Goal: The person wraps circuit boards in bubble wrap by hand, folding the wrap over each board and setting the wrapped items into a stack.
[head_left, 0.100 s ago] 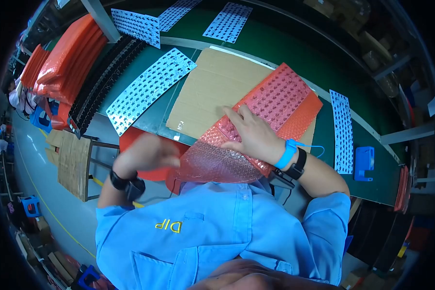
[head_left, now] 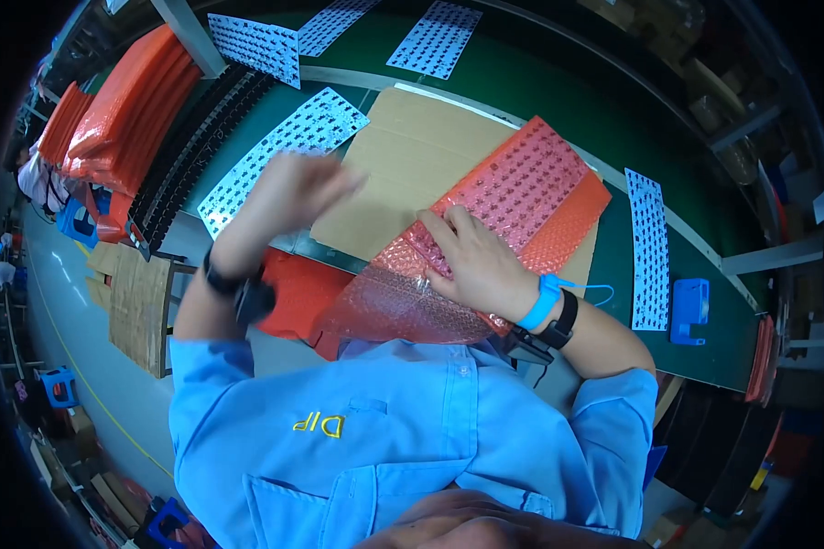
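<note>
I see the right hand point(head_left: 479, 263) pressed flat, fingers spread, on a pink bubble-wrap sheet point(head_left: 485, 240). It grips nothing; the palm just weighs the sheet down. The sheet lies slantwise over a brown cardboard sheet point(head_left: 410, 156) on the green work surface point(head_left: 558, 101), its near end hanging off the table edge toward the blue shirt point(head_left: 403, 439).

The left hand point(head_left: 288, 194) is raised above the cardboard's left edge and blurred. I cannot tell how far open it is, and I make out nothing in it.

A white perforated panel point(head_left: 288, 151) lies just left of the cardboard. 1 more narrow panel point(head_left: 648, 249) lies right of the bubble wrap, with a blue block point(head_left: 689, 309) near it. Stacked orange sheets point(head_left: 124, 105) sit far left, beside black trays point(head_left: 188, 146).
</note>
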A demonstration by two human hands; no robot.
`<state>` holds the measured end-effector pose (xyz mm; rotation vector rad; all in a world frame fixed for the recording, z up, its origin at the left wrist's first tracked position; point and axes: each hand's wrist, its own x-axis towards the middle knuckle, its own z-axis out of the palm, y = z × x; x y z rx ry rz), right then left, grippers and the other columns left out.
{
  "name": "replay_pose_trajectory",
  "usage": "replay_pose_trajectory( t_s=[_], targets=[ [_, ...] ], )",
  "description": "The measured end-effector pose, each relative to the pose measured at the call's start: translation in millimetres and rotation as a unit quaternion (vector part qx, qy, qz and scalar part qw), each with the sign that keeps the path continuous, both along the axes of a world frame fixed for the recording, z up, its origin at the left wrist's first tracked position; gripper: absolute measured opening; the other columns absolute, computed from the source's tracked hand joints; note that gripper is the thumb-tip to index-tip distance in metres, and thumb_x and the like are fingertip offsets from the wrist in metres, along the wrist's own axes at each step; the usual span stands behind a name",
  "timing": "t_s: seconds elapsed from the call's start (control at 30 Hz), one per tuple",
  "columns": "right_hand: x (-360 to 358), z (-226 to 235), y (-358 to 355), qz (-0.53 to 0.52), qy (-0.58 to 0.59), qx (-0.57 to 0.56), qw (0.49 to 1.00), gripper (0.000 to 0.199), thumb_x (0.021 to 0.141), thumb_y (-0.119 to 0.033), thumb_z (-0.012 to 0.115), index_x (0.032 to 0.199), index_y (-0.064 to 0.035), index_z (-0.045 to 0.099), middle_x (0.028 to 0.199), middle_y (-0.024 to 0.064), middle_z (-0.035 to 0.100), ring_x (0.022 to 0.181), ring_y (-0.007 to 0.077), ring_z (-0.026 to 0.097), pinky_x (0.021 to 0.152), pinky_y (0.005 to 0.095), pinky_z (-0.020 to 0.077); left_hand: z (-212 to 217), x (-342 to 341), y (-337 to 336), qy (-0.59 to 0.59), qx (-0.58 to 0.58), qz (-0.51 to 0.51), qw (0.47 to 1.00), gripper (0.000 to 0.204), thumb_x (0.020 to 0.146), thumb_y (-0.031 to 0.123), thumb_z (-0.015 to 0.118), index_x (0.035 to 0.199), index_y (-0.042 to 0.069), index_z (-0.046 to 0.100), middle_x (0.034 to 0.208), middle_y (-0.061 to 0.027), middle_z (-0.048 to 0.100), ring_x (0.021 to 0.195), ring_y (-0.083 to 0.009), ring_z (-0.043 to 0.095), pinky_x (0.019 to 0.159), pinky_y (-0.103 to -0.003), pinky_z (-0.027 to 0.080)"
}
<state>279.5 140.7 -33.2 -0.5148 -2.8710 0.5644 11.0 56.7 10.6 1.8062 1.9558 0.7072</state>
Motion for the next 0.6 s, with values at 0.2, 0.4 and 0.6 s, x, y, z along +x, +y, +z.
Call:
replay_pose_trajectory(
  t_s=[0.2,0.4,0.6],
  targets=[
    [-5.9,-16.7,-14.9,0.007,0.031,0.039,0.999,0.067,0.077,-0.019,0.071,0.134,0.0007,0.042,0.108,0.0211,0.047,0.096,0.037,0.057,0.08,0.0432,0.0522,-58.2,13.3,216.5,0.174,0.056,0.174,0.968,0.082,0.077,0.064,0.068,0.13,0.002,0.053,0.117,-0.0232,0.064,0.107,-0.0352,0.063,0.084,-0.042,0.052],
    [14.8,-9.6,-7.4,0.033,0.179,-0.026,0.983,0.062,0.08,-0.023,0.075,0.131,-0.001,0.047,0.111,0.0186,0.05,0.094,0.0312,0.058,0.079,0.0386,0.0521,-49.8,34.6,281.0,0.162,-0.158,0.233,0.946,0.11,0.067,0.063,0.077,0.145,0.0,0.031,0.129,-0.0272,0.055,0.121,-0.0359,0.056,0.1,-0.039,0.044],
    [54.3,24.2,46.6,-0.062,0.187,-0.241,0.95,0.046,0.086,-0.023,0.073,0.125,-0.0069,0.054,0.113,0.0077,0.053,0.098,0.0138,0.056,0.075,0.024,0.0489,-20.9,15.5,230.9,-0.014,-0.036,0.16,0.986,0.102,0.068,0.056,0.077,0.14,-0.003,0.036,0.125,-0.0266,0.058,0.115,-0.0339,0.06,0.097,-0.037,0.046]
  ],
)
